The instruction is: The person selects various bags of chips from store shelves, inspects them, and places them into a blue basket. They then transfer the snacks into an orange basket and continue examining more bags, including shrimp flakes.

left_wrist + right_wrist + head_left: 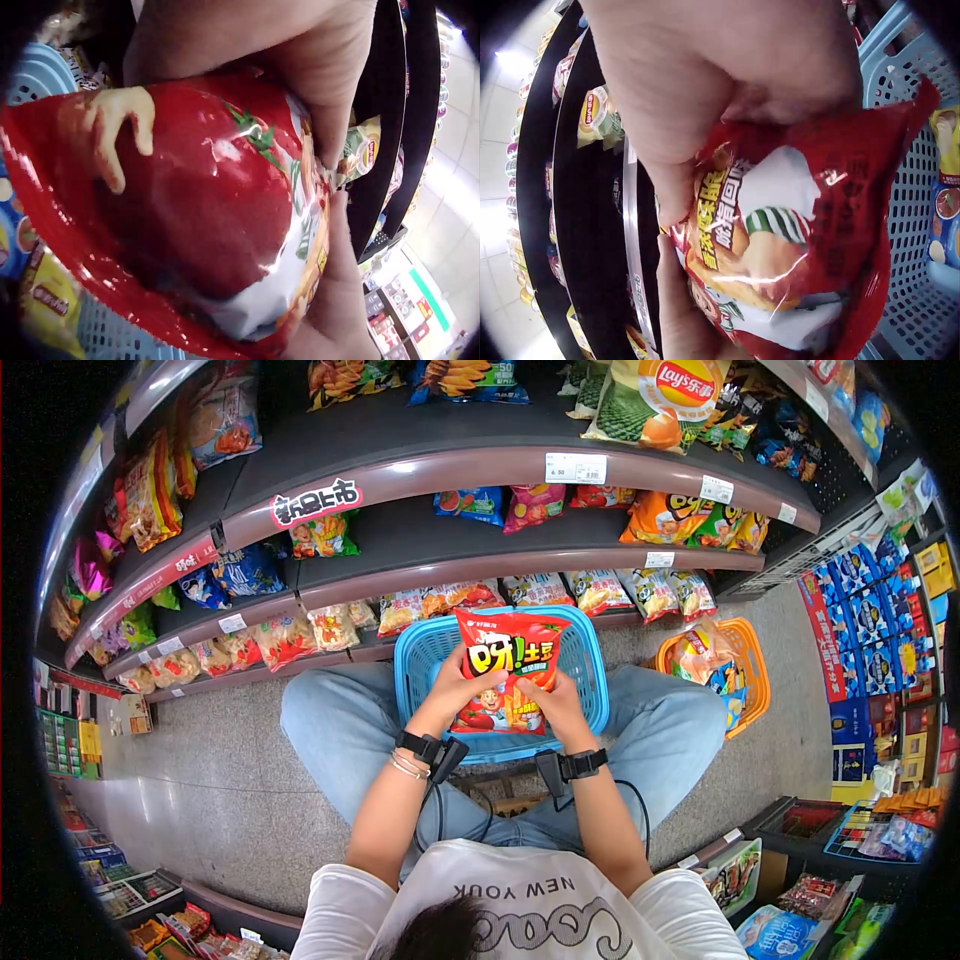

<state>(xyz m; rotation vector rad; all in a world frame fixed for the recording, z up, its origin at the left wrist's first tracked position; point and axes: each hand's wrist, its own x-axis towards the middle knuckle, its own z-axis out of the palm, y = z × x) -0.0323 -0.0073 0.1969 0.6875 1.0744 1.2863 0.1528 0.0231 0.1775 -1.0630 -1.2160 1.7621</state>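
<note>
A red bag of potato snacks (515, 650) is held upright between both hands, over a blue plastic basket (593, 660). My left hand (455, 690) grips the bag's left side, thumb across the front. From the right, my right hand (562, 708) grips the other side, its thumb also on the front. The two thumb tips come close together near the bag's middle. In the left wrist view the bag (202, 202) bulges, with a tomato picture on it. Yellow and blue snack packs (946, 214) lie inside the basket in the right wrist view.
Shelves (400, 475) of snack bags curve across the front. An orange basket (758, 670) holding several packs stands on the floor beside the right knee. The person sits cross-legged, the blue basket between the legs (660, 730). More goods stand on racks (870, 630) at right.
</note>
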